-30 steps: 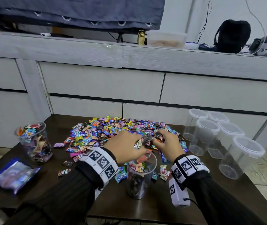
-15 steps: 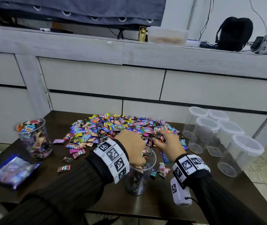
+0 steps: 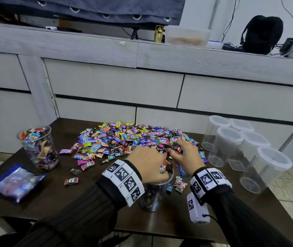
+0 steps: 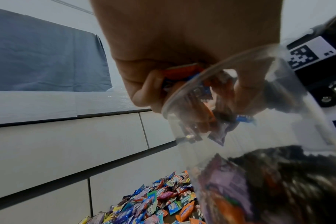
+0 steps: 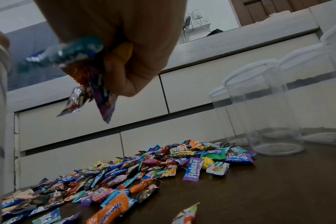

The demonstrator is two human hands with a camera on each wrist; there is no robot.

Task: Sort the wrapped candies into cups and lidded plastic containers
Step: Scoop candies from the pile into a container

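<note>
A big pile of wrapped candies [image 3: 129, 139] [image 5: 125, 174] covers the middle of the dark table [image 3: 70, 202]. A clear cup [image 3: 153, 195] [image 4: 249, 136], partly filled, stands at the near edge of the pile. My left hand [image 3: 149, 166] [image 4: 192, 84] hovers over the cup's mouth with its fingers curled round a handful of candies. My right hand [image 3: 183, 154] [image 5: 109, 65] is just right of the cup, above the pile, gripping a bunch of candies whose wrapper ends hang out below the fingers.
A clear jar [image 3: 38, 148] packed with candies stands at the left, with a blue packet [image 3: 12, 182] in front of it. Several empty lidded plastic containers [image 3: 245, 148] [image 5: 269, 113] cluster at the table's right. A grey drawer unit [image 3: 117, 90] runs behind.
My left hand has moved back from the pile to over the cup with candies in it. My right hand stays above the pile, holding its candies.
</note>
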